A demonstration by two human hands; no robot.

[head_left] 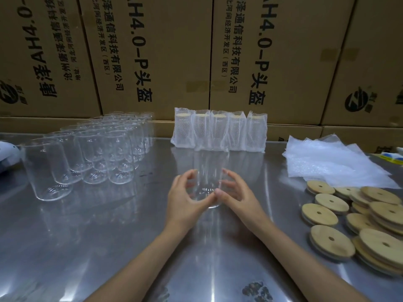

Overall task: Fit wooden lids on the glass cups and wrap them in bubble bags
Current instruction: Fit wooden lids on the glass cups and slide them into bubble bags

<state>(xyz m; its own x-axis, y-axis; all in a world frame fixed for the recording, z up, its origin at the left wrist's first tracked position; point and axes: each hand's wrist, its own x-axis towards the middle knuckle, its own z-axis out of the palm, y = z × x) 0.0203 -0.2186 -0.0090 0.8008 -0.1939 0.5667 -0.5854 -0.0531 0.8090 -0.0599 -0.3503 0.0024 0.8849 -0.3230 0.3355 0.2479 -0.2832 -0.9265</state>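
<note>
A wall of cardboard boxes [196, 51] stands behind the steel table [109, 236], and everything else is placed here against the glass cup [207, 179] held upright at the table's middle. Left of that cup and a little farther back, a block of bare glass cups [91, 153] stands in rows, none with a lid. Straight behind the held cup, against the boxes, five finished cups in bubble bags [219, 131] stand side by side, each with a pale lid showing at the top. Right of the cup and back, a loose heap of flat bubble bags [331, 162] lies on the table; nearer and to its right, the wooden lids [357, 219] lie in overlapping stacks, each with a small hole.

The left hand [185, 197] curls round the cup's left side near the base, and the right hand [235, 195] cups the right side, fingers spread on the glass; the thumbs nearly meet in front. Both hands hold the cup, which appears to rest on the table, with no lid on it yet.

The step in hand looks like settling one cup before lidding it. To do that well, I would judge it best to keep the left hand steadying the cup low on the wall, free the right hand to reach for a lid from the stacks, set the lid level over the rim, and press evenly so it seats all round instead of tipping in on one edge. Clear glass on polished steel may slide, so a firm hold matters.
</note>
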